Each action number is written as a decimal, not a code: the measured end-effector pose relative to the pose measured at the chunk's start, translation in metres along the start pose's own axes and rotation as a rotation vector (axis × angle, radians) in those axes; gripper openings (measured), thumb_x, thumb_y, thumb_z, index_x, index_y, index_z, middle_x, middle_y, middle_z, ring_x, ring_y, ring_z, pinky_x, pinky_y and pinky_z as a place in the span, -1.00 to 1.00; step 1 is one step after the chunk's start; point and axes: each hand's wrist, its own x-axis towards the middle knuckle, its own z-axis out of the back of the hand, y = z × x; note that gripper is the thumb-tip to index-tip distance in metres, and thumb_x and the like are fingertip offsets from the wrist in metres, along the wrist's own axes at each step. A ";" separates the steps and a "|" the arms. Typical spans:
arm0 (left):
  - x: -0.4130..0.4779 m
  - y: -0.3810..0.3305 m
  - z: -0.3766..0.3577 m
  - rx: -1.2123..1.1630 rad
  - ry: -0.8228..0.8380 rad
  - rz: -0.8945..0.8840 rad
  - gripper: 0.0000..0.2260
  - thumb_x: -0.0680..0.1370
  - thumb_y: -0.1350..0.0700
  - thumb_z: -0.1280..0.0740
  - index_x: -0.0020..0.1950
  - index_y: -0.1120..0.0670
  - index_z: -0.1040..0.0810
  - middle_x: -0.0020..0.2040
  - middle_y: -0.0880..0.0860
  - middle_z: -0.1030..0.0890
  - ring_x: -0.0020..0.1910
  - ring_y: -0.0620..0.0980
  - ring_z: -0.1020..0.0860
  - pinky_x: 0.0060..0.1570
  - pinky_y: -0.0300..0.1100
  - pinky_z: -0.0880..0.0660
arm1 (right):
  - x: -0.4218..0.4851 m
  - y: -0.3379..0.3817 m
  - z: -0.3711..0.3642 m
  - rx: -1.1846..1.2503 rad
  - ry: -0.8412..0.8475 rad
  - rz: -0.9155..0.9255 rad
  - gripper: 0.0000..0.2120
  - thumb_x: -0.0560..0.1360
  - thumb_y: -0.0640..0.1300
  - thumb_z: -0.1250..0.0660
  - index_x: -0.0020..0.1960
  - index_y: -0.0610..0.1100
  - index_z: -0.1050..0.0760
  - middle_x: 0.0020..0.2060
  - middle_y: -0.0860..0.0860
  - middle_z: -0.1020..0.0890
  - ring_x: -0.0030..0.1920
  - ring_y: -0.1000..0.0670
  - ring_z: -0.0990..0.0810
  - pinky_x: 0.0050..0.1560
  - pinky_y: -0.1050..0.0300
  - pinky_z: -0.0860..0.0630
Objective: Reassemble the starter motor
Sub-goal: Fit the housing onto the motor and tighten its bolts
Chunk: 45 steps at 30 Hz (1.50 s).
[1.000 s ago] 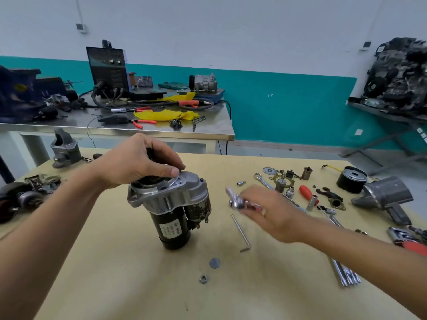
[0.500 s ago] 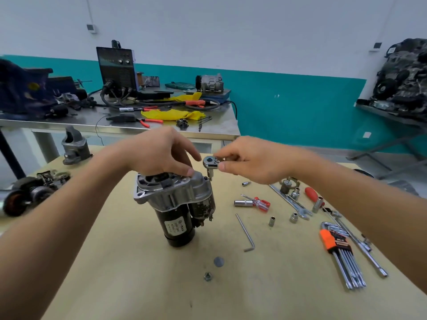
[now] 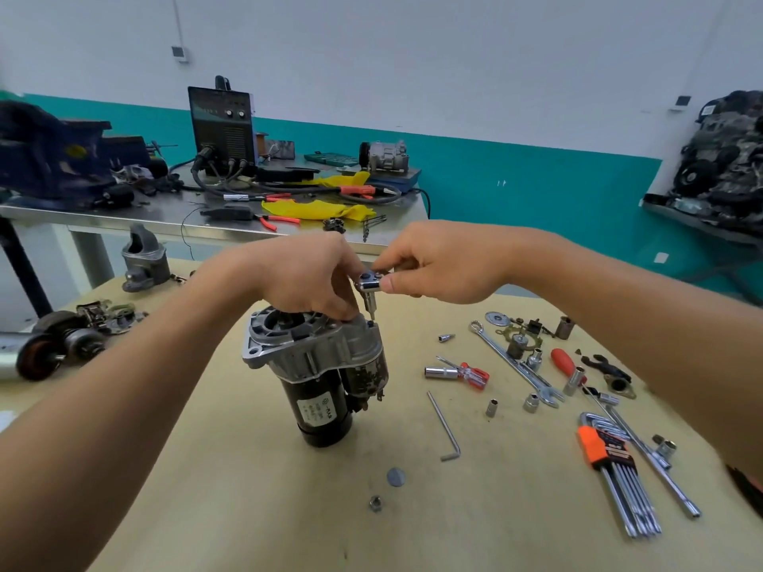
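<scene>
The starter motor [image 3: 318,377] stands upright mid-table, its silver nose housing on top and black body below. My left hand [image 3: 305,278] rests on the top of the housing, fingers curled down onto its rim. My right hand [image 3: 437,262] pinches a small chrome ratchet driver [image 3: 368,284] by its head. The driver's bit points straight down, its tip just above a dark bolt head [image 3: 370,324] on the housing's right shoulder.
An L-shaped hex key [image 3: 444,427], a grey disc [image 3: 395,476] and a nut [image 3: 375,503] lie in front of the motor. Sockets, a spanner [image 3: 516,363], a small screwdriver [image 3: 462,371] and an orange hex key set [image 3: 615,472] cover the right side. Motor parts [image 3: 62,344] sit left.
My right hand picked up the ratchet driver from the table and carried it left and up to the motor's top. It now hangs over the bolt. My left hand stayed on the housing.
</scene>
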 end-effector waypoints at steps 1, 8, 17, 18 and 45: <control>-0.001 0.001 -0.002 -0.009 -0.029 -0.008 -0.88 0.46 0.08 -0.53 -0.13 -0.11 -0.62 -0.37 -0.19 -0.64 -0.40 -0.23 -0.57 -0.41 -0.40 -0.38 | 0.001 0.000 0.000 -0.004 0.003 0.001 -0.70 0.68 -0.04 -0.19 0.05 -0.20 -0.61 -0.35 0.02 -0.49 -0.40 0.19 -0.41 -0.37 0.39 -0.35; -0.006 0.004 -0.002 -0.286 -0.095 -0.055 -0.56 0.43 0.22 -0.55 0.27 0.02 -0.55 -0.12 -0.08 -0.75 -0.12 -0.10 -0.72 0.07 -0.03 -0.62 | 0.003 0.003 0.002 -0.029 0.002 -0.002 -0.73 0.67 -0.03 -0.21 0.02 -0.14 -0.62 -0.34 0.11 -0.56 -0.38 0.31 -0.49 -0.34 0.48 -0.35; -0.004 0.002 -0.008 -0.254 -0.159 -0.049 -0.55 0.36 0.06 -0.62 0.20 -0.09 -0.59 -0.17 -0.13 -0.73 -0.21 -0.14 -0.67 -0.05 -0.05 -0.57 | 0.010 0.015 0.001 -0.084 0.024 -0.068 -0.72 0.67 0.00 -0.21 -0.03 -0.10 -0.62 -0.27 0.06 -0.64 -0.27 0.15 -0.57 -0.28 0.25 -0.40; -0.003 0.002 -0.009 -0.241 -0.176 -0.043 -0.58 0.36 0.05 -0.62 0.17 -0.11 -0.60 -0.17 -0.13 -0.72 -0.21 -0.15 -0.66 -0.06 -0.06 -0.56 | 0.010 0.018 0.001 -0.092 0.028 -0.085 -0.72 0.67 0.00 -0.20 -0.05 -0.10 -0.62 -0.26 0.05 -0.65 -0.25 0.11 -0.58 -0.26 0.20 -0.43; 0.005 0.000 -0.009 -0.166 -0.127 -0.014 -0.61 0.42 0.02 -0.57 -0.01 -0.36 -0.44 -0.19 -0.23 -0.70 -0.24 -0.34 -0.61 -0.20 -0.31 -0.47 | 0.014 0.020 -0.004 -0.639 -0.048 -0.037 -0.86 0.58 0.00 -0.35 0.00 -0.07 -0.52 -0.32 0.04 -0.41 -0.34 0.07 -0.42 -0.43 0.17 -0.24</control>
